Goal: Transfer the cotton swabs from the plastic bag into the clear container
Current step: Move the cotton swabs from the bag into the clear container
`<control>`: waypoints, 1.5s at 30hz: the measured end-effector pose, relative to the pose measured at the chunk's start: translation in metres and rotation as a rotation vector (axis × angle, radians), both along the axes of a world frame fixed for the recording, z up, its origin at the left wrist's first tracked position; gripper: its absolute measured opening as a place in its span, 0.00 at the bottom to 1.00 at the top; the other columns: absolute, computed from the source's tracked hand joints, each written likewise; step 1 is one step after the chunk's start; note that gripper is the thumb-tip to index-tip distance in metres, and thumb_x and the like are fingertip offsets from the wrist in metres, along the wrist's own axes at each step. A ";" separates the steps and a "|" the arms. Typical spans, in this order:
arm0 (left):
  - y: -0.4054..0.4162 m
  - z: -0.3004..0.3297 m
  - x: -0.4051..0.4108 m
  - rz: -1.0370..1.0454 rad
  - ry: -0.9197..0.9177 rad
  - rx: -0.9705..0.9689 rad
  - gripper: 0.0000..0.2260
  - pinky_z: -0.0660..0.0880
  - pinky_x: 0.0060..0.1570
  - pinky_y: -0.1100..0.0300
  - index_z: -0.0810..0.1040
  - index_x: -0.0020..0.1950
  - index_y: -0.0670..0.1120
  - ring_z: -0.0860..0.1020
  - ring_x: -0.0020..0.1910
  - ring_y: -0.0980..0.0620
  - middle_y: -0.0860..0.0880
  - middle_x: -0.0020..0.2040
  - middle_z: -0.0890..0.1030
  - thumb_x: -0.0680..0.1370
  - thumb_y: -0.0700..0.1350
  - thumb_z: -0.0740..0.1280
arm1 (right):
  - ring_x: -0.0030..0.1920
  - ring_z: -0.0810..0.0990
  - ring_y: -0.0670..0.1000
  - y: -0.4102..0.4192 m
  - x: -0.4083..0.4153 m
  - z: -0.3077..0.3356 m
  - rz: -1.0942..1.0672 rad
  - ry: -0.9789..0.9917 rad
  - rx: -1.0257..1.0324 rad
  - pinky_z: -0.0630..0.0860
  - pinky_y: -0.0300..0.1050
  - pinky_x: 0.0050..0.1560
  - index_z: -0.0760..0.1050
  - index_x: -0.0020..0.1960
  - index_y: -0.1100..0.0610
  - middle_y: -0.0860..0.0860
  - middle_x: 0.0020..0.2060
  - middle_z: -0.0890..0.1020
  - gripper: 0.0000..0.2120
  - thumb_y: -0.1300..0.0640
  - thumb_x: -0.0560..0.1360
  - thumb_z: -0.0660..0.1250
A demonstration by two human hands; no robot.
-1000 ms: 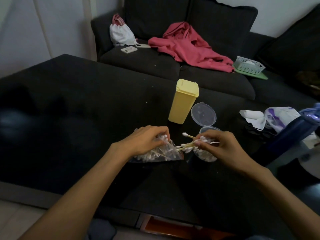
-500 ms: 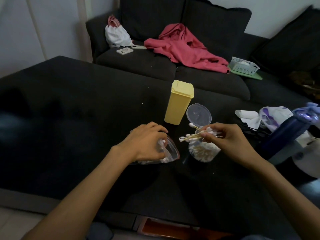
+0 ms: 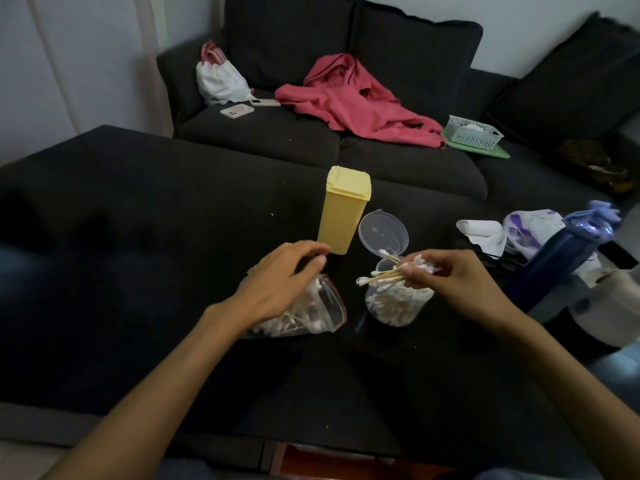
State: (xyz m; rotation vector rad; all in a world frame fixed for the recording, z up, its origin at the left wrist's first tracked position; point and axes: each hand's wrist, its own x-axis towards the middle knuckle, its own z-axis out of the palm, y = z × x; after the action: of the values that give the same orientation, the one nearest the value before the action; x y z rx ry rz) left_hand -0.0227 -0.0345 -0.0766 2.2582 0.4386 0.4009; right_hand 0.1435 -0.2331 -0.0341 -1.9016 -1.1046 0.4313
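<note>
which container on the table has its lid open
The clear container of swabs, its round lid flipped up. The tall yellow container behind stays capped.

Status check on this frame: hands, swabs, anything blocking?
Left hand grips plastic bag. Right hand pinches swab bundle over clear container, lid open. Nothing blocking.
</note>
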 end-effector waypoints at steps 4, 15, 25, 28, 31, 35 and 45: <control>-0.010 0.026 0.020 0.056 -0.169 -0.142 0.13 0.76 0.54 0.57 0.74 0.63 0.52 0.76 0.57 0.58 0.54 0.59 0.77 0.82 0.46 0.55 | 0.44 0.84 0.48 0.000 0.003 0.006 0.005 0.107 -0.025 0.79 0.35 0.43 0.81 0.48 0.52 0.51 0.42 0.85 0.07 0.56 0.70 0.68; -0.050 0.045 0.097 -0.085 0.262 -0.587 0.24 0.74 0.25 0.69 0.75 0.52 0.44 0.80 0.31 0.55 0.46 0.39 0.82 0.83 0.57 0.45 | 0.44 0.83 0.46 0.007 0.022 0.016 0.016 0.283 -0.022 0.80 0.36 0.42 0.80 0.49 0.54 0.51 0.43 0.84 0.06 0.58 0.75 0.65; -0.062 0.027 0.123 0.127 0.158 -0.481 0.16 0.62 0.29 0.61 0.71 0.39 0.45 0.67 0.29 0.54 0.48 0.33 0.72 0.82 0.48 0.50 | 0.41 0.77 0.47 0.019 0.034 -0.012 -0.064 0.292 0.046 0.74 0.38 0.44 0.78 0.52 0.55 0.56 0.46 0.81 0.07 0.57 0.78 0.62; -0.064 0.020 0.132 0.127 0.166 -0.326 0.16 0.66 0.39 0.56 0.73 0.40 0.44 0.71 0.37 0.48 0.43 0.39 0.74 0.82 0.47 0.52 | 0.42 0.76 0.49 0.025 0.036 -0.020 -0.144 0.368 0.086 0.74 0.40 0.44 0.77 0.51 0.57 0.57 0.45 0.80 0.08 0.58 0.79 0.60; -0.069 0.014 0.136 0.146 0.111 -0.165 0.17 0.70 0.42 0.51 0.75 0.45 0.41 0.75 0.41 0.43 0.40 0.41 0.77 0.82 0.48 0.52 | 0.34 0.72 0.47 0.030 0.033 -0.023 -0.243 0.542 0.183 0.69 0.39 0.36 0.75 0.46 0.59 0.55 0.38 0.76 0.09 0.57 0.78 0.58; -0.079 0.018 0.135 0.135 0.012 0.072 0.13 0.75 0.41 0.51 0.73 0.48 0.44 0.78 0.40 0.48 0.46 0.40 0.78 0.83 0.48 0.53 | 0.33 0.73 0.45 0.031 0.028 -0.024 -0.433 0.679 0.331 0.69 0.39 0.38 0.76 0.42 0.56 0.50 0.34 0.78 0.14 0.49 0.79 0.59; -0.094 0.023 0.140 0.184 0.012 0.156 0.13 0.68 0.31 0.61 0.69 0.49 0.45 0.73 0.33 0.55 0.50 0.35 0.73 0.84 0.48 0.48 | 0.37 0.75 0.44 0.031 0.020 -0.027 -0.597 0.304 0.233 0.68 0.38 0.36 0.73 0.46 0.57 0.50 0.37 0.77 0.20 0.47 0.82 0.48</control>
State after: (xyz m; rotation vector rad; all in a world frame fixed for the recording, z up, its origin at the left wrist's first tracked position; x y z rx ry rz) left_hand 0.1176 -0.1289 -0.0534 2.3794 0.6443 0.5314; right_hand 0.1634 -0.2020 -0.0615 -1.7778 -0.3411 0.2265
